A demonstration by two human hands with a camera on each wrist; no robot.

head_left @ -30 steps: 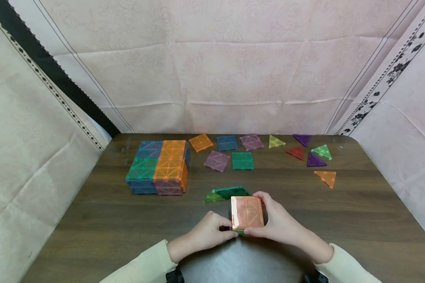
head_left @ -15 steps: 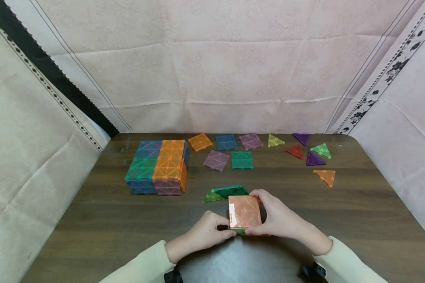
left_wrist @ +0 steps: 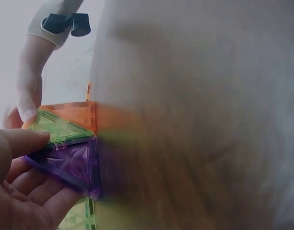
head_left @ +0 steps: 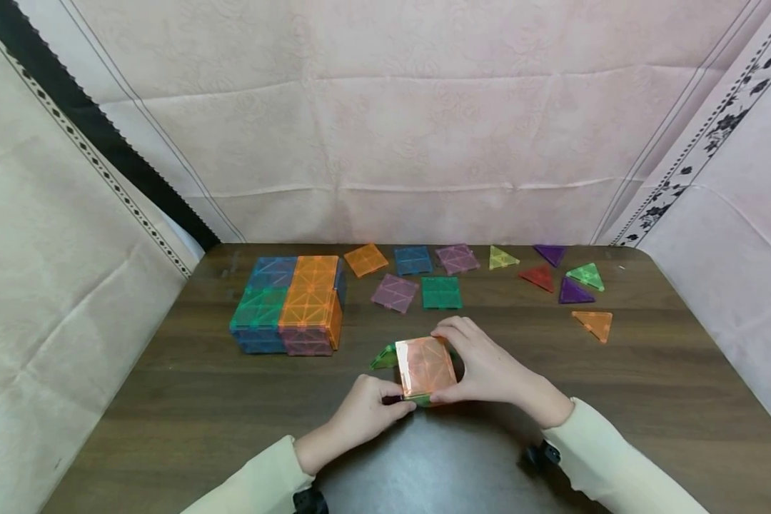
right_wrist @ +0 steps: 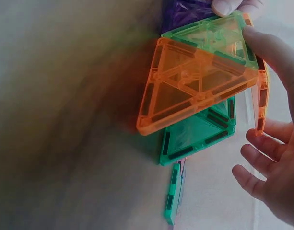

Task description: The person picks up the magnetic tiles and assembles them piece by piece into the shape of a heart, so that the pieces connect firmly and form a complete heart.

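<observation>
Small build [head_left: 426,368] held between both hands near the front of the tabletop [head_left: 167,421], roughly centred. Left hand [head_left: 363,412]: pinching its near left corner, thumb on a light-green triangle [left_wrist: 58,128], fingers under a purple triangle [left_wrist: 67,160]. Right hand [head_left: 485,368]: thumb at the near edge, fingers at the far edge, gripping the build across its top.

Joined so far: orange square on top, triangles at the sides; far faces hidden, so cannot tell whether the build is closed. Large block [head_left: 287,303] at left reads as complete on the faces seen. Green piece [head_left: 382,358] lies just behind the build; contact cannot be judged.

Unused: five squares [head_left: 441,293] and six triangles [head_left: 592,325], lying flat towards the back. Estimate: partway; large block formed, small build in hand, loose tiles not yet added.
</observation>
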